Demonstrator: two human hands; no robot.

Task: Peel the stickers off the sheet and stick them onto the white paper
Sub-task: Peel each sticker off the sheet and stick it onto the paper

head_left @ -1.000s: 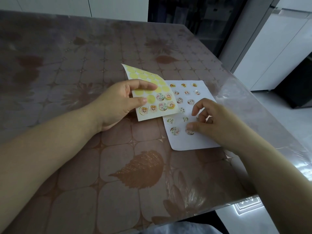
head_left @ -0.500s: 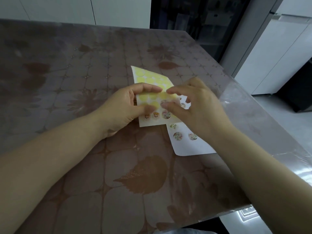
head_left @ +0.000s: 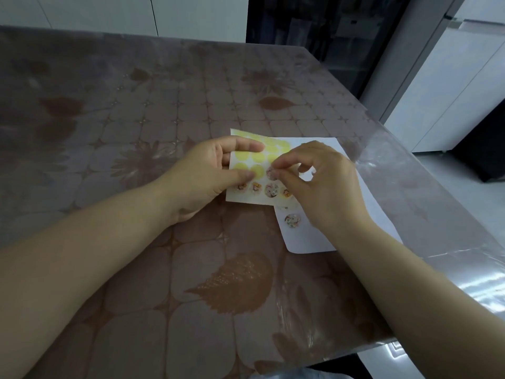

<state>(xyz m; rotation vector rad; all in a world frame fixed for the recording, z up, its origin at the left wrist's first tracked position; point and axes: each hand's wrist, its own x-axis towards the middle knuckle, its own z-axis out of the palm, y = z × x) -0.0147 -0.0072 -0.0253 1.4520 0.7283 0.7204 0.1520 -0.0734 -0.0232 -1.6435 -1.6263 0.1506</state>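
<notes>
Left hand (head_left: pixel 203 176) pinches sticker sheet (head_left: pixel 247 196) by its left edge, above bench (head_left: pixel 136 105). Right hand (head_left: pixel 319 184) fingertips nip a round sticker (head_left: pixel 271 172) on the sheet. White paper (head_left: pixel 308 242) lies under right hand, partly under sheet.

The right hand (head_left: pixel 325 184) has been brought from the white paper (head_left: pixel 377 214) to the sticker sheet (head_left: pixel 246 196), where a sticker (head_left: pixel 271 172) is now pinched at its edge.
</notes>
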